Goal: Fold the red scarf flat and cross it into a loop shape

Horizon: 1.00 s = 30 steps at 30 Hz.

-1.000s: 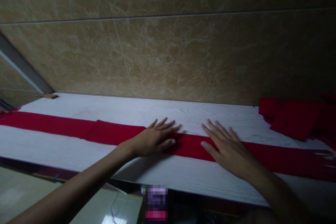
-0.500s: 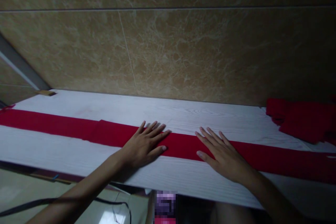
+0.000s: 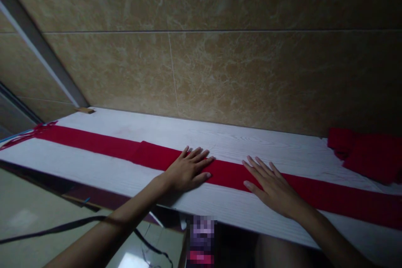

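A long red scarf (image 3: 103,145) lies flat along the white wood-grain table (image 3: 220,138), running from far left to far right. My left hand (image 3: 188,169) rests palm down on its middle, fingers spread and flat. About a hand's width to the right, my right hand (image 3: 272,184) lies palm down on the same scarf, fingers stretched out. Neither hand grips the cloth. The scarf's fringed end (image 3: 29,133) hangs at the table's left edge.
Folded red cloths (image 3: 370,155) are piled at the back right against the tan marble-tiled wall (image 3: 220,67). A small wooden block (image 3: 85,110) sits at the table's back left corner. A dark strap (image 3: 63,228) trails over the floor below the table's near edge.
Both hands stayed flat on the scarf, sliding only slightly along it. The view has swung left, showing more of the scarf's left end and the floor.
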Each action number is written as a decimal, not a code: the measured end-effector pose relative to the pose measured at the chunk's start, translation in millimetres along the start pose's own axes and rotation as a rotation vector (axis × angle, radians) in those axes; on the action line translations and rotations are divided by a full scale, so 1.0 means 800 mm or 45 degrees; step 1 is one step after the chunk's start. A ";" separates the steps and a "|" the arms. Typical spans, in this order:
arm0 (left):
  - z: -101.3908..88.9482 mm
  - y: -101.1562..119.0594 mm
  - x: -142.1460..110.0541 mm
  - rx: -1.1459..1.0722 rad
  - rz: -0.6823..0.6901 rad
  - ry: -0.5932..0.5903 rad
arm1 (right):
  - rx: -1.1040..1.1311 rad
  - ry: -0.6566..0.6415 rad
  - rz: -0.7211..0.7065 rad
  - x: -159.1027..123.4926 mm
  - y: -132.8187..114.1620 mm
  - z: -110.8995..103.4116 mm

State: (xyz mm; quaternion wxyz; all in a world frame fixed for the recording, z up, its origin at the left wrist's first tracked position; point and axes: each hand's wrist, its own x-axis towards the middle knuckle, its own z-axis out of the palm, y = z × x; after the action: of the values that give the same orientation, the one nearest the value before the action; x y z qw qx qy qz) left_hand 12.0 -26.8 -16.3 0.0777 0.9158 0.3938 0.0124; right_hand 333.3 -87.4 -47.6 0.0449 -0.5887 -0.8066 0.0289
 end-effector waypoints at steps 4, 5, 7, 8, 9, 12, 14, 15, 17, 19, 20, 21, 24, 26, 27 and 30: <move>-0.001 0.006 0.000 -0.034 -0.002 0.012 | 0.002 -0.014 0.016 0.000 -0.001 -0.002; -0.002 0.007 -0.001 -0.043 -0.007 0.016 | -0.001 -0.004 0.010 0.000 -0.001 -0.001; -0.006 0.005 -0.007 -0.059 -0.042 0.044 | -0.013 0.032 -0.009 0.000 0.003 0.005; -0.008 0.001 -0.012 -0.066 -0.082 0.079 | -0.020 0.057 -0.023 0.000 0.006 0.009; -0.010 -0.008 -0.020 -0.071 -0.143 0.130 | -0.026 0.087 -0.037 0.000 0.009 0.014; -0.016 -0.053 -0.057 -0.038 -0.481 0.375 | -0.027 0.195 -0.083 0.004 0.020 0.031; -0.020 -0.093 -0.092 0.056 -0.806 0.508 | -0.028 0.264 -0.107 0.007 0.024 0.041; -0.022 -0.112 -0.110 0.124 -0.985 0.500 | -0.030 0.293 -0.114 0.008 0.025 0.044; -0.025 -0.144 -0.142 0.175 -1.131 0.421 | -0.027 0.324 -0.123 0.009 0.025 0.047; -0.026 -0.166 -0.165 0.211 -1.174 0.291 | -0.010 0.319 -0.123 0.009 0.023 0.046; -0.026 -0.174 -0.172 0.231 -1.157 0.217 | -0.001 0.313 -0.127 0.008 0.023 0.044; -0.026 -0.181 -0.177 0.254 -1.137 0.152 | 0.004 0.311 -0.134 0.008 0.022 0.043; -0.026 -0.200 -0.187 0.311 -1.089 0.004 | -0.002 0.331 -0.154 0.006 0.022 0.041; -0.028 -0.217 -0.193 0.337 -1.090 -0.051 | -0.007 0.330 -0.149 0.004 0.022 0.040; -0.029 -0.228 -0.197 0.349 -1.093 -0.068 | -0.006 0.323 -0.146 0.003 0.023 0.040; -0.033 -0.261 -0.211 0.396 -1.067 -0.064 | 0.008 0.274 -0.150 0.001 0.025 0.035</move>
State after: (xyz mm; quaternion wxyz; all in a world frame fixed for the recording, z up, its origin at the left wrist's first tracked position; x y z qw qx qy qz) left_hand -256.6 -3.7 -15.3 -0.0530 0.6782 0.7259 -0.1018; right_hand 349.2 -80.4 -77.1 0.1344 -0.5400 -0.8302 -0.0347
